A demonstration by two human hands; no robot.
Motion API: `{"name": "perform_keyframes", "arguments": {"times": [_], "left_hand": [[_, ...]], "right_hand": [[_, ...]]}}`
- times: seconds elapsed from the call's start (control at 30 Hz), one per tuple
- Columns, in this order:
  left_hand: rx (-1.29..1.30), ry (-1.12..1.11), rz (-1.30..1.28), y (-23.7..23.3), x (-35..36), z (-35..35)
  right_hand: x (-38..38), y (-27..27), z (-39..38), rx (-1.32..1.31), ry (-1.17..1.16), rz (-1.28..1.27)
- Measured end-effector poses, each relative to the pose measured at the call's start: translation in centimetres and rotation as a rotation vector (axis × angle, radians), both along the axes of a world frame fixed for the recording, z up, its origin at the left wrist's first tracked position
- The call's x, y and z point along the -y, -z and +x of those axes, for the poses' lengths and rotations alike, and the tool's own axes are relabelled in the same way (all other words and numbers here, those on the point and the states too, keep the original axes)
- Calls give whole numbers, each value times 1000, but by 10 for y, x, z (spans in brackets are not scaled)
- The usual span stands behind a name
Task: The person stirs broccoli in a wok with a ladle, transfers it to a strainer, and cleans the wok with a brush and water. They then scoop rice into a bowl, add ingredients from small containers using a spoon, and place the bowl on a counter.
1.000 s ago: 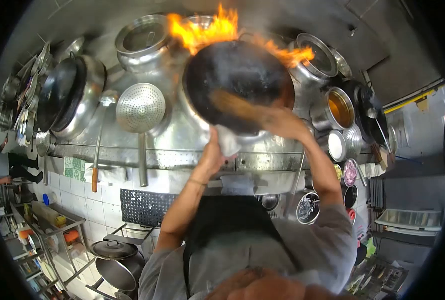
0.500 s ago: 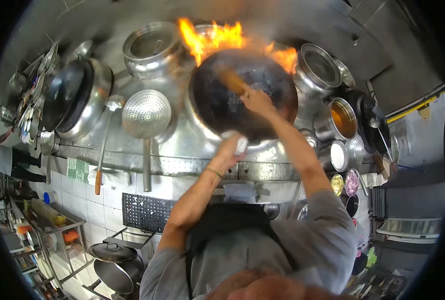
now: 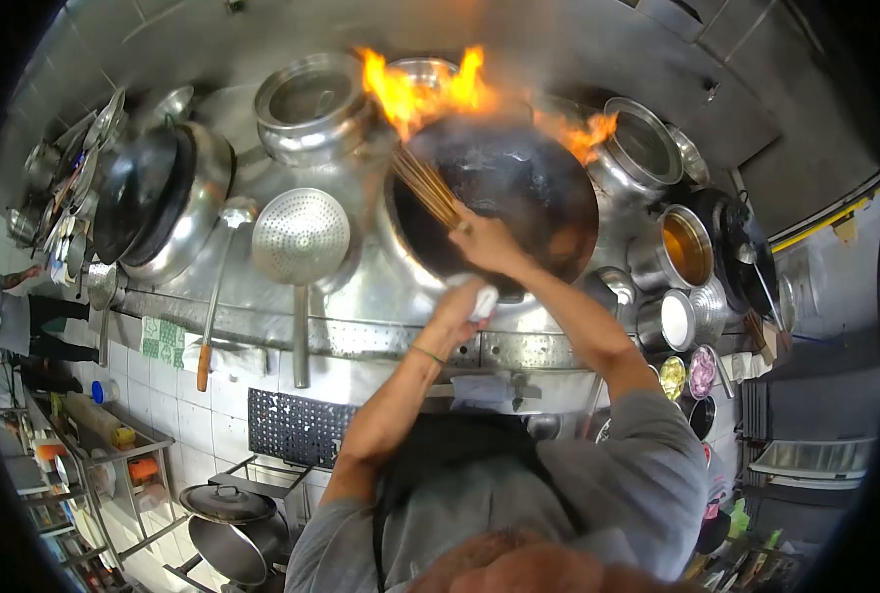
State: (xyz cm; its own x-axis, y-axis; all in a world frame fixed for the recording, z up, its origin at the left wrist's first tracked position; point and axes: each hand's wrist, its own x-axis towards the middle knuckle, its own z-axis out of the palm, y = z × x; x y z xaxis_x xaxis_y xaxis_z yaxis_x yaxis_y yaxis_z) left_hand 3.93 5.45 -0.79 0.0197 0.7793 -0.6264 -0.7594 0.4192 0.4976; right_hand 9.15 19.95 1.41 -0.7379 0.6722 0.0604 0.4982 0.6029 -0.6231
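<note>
A large dark wok (image 3: 548,203) sits on the stove, wet and steaming inside, with orange flames (image 3: 425,89) rising behind its far rim. My right hand (image 3: 489,242) is closed round the butt of a bamboo wok brush (image 3: 425,188), whose splayed bristles lie over the wok's left side. At the near rim, my left hand (image 3: 455,306) grips a folded white cloth (image 3: 484,300) against the wok's edge. The perforated skimmer (image 3: 301,235) rests to the left of the wok, its handle pointing toward me.
A ladle with a wooden handle (image 3: 206,361) lies left of the skimmer. Lidded steel pots (image 3: 311,104) stand at the back. On the right are a pot of orange liquid (image 3: 684,247) and a container of white contents (image 3: 675,319). A person (image 3: 40,316) stands at far left.
My right hand has drawn the brush left and toward me, from the wok's middle to its left side. My left hand stays at the near rim with the cloth.
</note>
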Motion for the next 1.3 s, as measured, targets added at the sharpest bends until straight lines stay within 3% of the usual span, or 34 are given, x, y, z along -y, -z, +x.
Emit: {"name": "perform_keyframes", "arguments": {"times": [0.17, 0.33, 0.4, 0.47, 0.53, 0.63, 0.77, 0.83, 0.9, 1.0, 1.1, 1.13, 1.2, 1.27, 1.3], "left_hand": [[-30, 39, -5, -7, 0, -3], [-32, -5, 14, -6, -1, 0], [-5, 16, 42, -9, 6, -1], [10, 46, 97, -13, 5, -3], [4, 34, 85, -16, 7, -1], [16, 27, 98, -16, 9, -2], [38, 35, 122, -1, 3, -2], [36, 6, 110, 0, 0, -4], [21, -44, 93, -2, 2, 0], [25, -8, 70, -1, 3, 1], [38, -22, 42, 2, -3, 0], [35, -26, 33, 3, -5, 0], [30, -11, 16, 5, -1, 0], [3, -9, 35, -1, 0, -2], [3, -35, 40, -4, -2, -1]], "right_hand": [[-49, -25, 5, 260, 401, 182], [0, -65, -41, -53, 295, 229], [-20, -73, -100, -222, 221, 131], [-37, -70, -163, -29, 235, 170], [-34, -50, -211, 31, 54, 332], [27, -101, -192, 82, -40, 222], [15, -92, -115, -85, 141, 197], [3, -78, -68, -46, 312, 198], [1, -65, -34, 192, 368, 177], [-17, -23, 30, 281, -50, 97], [-1, -68, 68, 320, -145, -88], [17, -125, 50, 537, 91, -417], [-43, -56, 53, 334, 58, -67], [-65, -18, 24, 358, 346, 263], [-58, -12, 12, 435, 413, 308]]}}
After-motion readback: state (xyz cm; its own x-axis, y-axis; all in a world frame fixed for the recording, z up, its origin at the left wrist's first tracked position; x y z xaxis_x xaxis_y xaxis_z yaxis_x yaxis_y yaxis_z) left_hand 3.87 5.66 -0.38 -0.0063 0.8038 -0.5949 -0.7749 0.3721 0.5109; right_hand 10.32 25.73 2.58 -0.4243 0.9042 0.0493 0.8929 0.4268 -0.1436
